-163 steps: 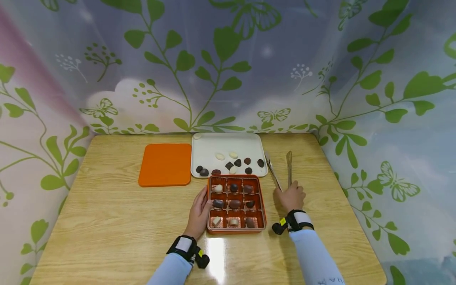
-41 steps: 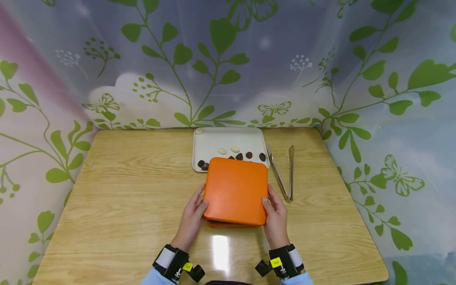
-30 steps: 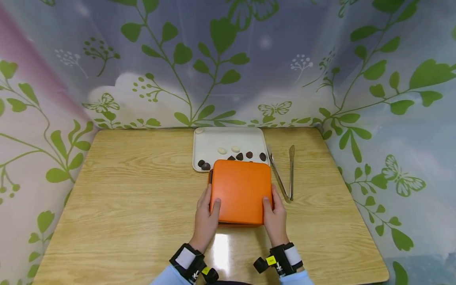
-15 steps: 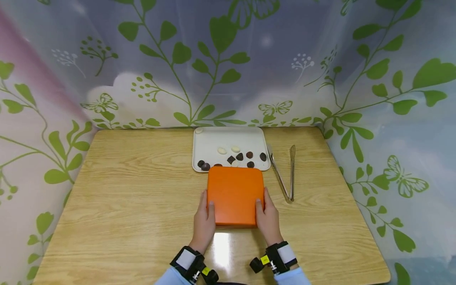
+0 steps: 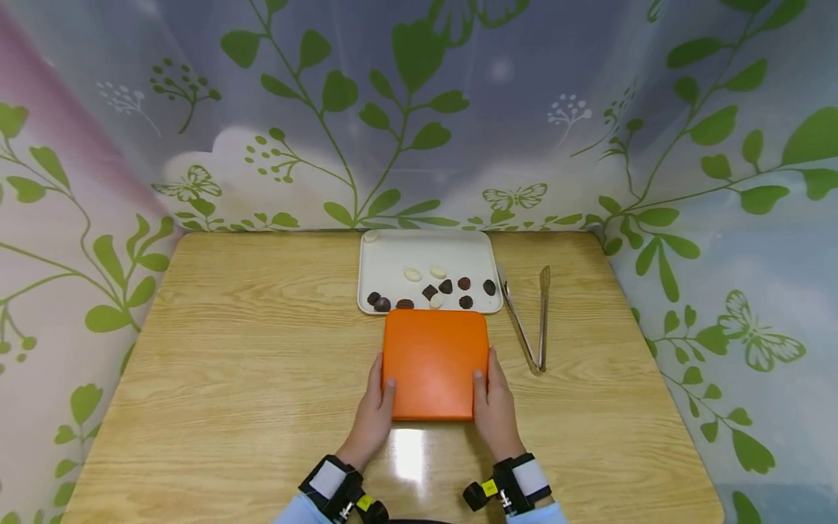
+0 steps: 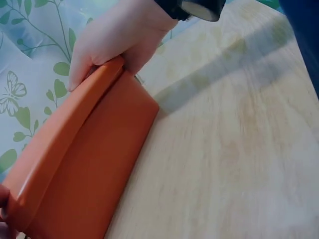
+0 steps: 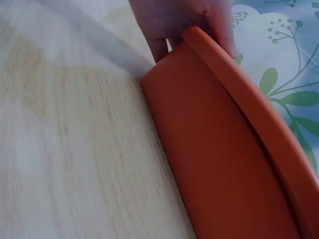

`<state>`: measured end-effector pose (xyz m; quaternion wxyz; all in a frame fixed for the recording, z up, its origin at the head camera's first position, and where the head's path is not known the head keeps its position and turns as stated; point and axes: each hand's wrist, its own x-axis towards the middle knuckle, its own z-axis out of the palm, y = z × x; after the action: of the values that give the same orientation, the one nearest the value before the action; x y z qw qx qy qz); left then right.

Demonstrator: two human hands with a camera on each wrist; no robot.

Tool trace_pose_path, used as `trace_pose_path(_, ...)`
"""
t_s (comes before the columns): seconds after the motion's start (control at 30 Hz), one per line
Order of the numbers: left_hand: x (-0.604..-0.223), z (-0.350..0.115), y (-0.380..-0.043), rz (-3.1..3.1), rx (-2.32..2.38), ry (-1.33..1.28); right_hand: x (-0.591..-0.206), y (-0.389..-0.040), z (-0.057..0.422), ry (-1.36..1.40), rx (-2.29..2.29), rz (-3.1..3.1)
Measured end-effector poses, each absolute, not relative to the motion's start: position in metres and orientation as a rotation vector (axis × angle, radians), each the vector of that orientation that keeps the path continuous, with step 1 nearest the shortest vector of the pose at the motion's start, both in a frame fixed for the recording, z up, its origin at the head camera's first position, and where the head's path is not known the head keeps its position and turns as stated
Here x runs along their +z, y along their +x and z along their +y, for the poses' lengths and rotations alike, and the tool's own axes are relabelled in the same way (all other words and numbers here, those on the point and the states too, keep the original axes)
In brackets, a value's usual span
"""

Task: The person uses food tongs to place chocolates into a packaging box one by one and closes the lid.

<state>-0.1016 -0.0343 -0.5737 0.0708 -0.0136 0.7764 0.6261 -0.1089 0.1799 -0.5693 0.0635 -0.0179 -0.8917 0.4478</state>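
Note:
An orange chocolate box (image 6: 94, 149) sits on the table with its orange lid (image 5: 435, 364) on top, squared over it in the head view. My left hand (image 5: 372, 418) grips the left side, thumb on the lid's top edge and fingers along the side. On the right side my right hand (image 5: 495, 415) holds it the same way. From the right wrist, the box's front wall (image 7: 199, 139) shows under the lid rim, with a thin dark line between them. The chocolates inside are hidden.
Behind the box lies a white tray (image 5: 425, 247) with several dark and white chocolates. Metal tongs (image 5: 543, 320) rest to its right, spread apart on the wooden table (image 5: 249, 378). A patterned curtain (image 5: 281, 196) borders the back and sides.
Earlier the box stood uncovered, its lid on the table at left and my right hand at the tongs. Both hands then brought the lid over, shifted it about and settled it onto the box.

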Motion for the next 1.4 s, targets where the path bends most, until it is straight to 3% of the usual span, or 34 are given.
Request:
trace_pose_path(0.23, -0.573, -0.038, -0.106, 2.383, 1.838, 0.063, -0.570, -0.108, 0.186, -0.064, 1.360, -2.661)
trace_pose_path(0.53, -0.569, -0.048, -0.126, 2.274, 1.811, 0.003, -0.563, -0.115, 0.195, -0.099, 1.385, -2.721)
trace_pose_path(0.77, -0.549, -0.070, -0.191, 2.078, 1.793, 0.016, -0.536, -0.163, 0.216, -0.152, 1.775, -2.670)
trace_pose_path(0.93, -0.555, -0.064, -0.229, 1.933, 1.808, 0.114, -0.549, -0.208, 0.213, -0.169, 2.082, -2.535)
trace_pose_path(1.13, -0.572, -0.051, -0.237, 1.878, 1.853, 0.120, -0.564, -0.219, 0.207, -0.260, 2.287, -2.466)
trace_pose_path(1.4, -0.566, -0.046, -0.241, 1.871, 1.900, 0.006, -0.571, -0.222, 0.205, -0.329, 2.332, -2.359)
